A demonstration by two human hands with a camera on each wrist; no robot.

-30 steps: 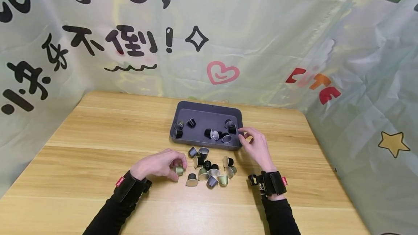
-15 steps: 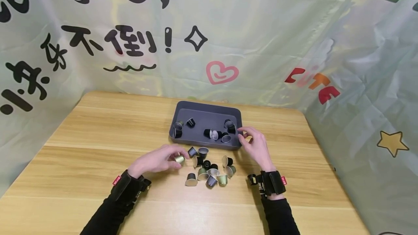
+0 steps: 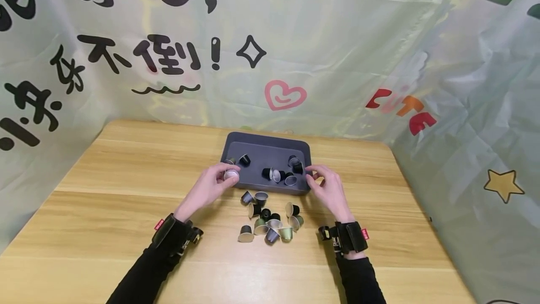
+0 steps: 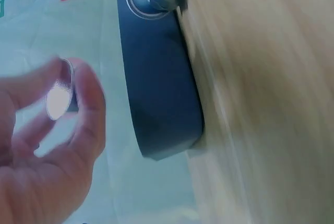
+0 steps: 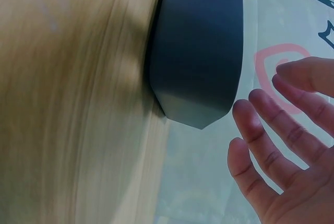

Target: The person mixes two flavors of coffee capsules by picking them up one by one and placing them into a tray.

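Note:
In the head view my left hand [image 3: 206,187] is over the left front of the dark grey tray [image 3: 270,140], pinching a coffee capsule [image 3: 231,174] between thumb and fingers. Its pale round lid [image 4: 59,99] catches the light in the left wrist view, above the tray's rim. By the tray's right front corner, my right hand [image 3: 332,190] holds nothing, its fingers loosely bent. The right wrist view has those fingertips [image 5: 248,117] close to the tray's dark wall [image 5: 201,51]. Several black capsules [image 3: 267,173] lie inside the tray, some partly hidden behind my left hand.
In front of the tray, a loose group of capsules lies on the wooden table [image 3: 126,201]: a light green one [image 3: 286,234], a blue-grey one [image 3: 272,236], a black one with a tan lid [image 3: 246,233] and several more. A printed curtain [image 3: 337,36] hangs behind the table.
My left hand has lifted the green capsule from the table left of the group and carried it forward to above the tray's left end. My right hand has stayed at the tray corner.

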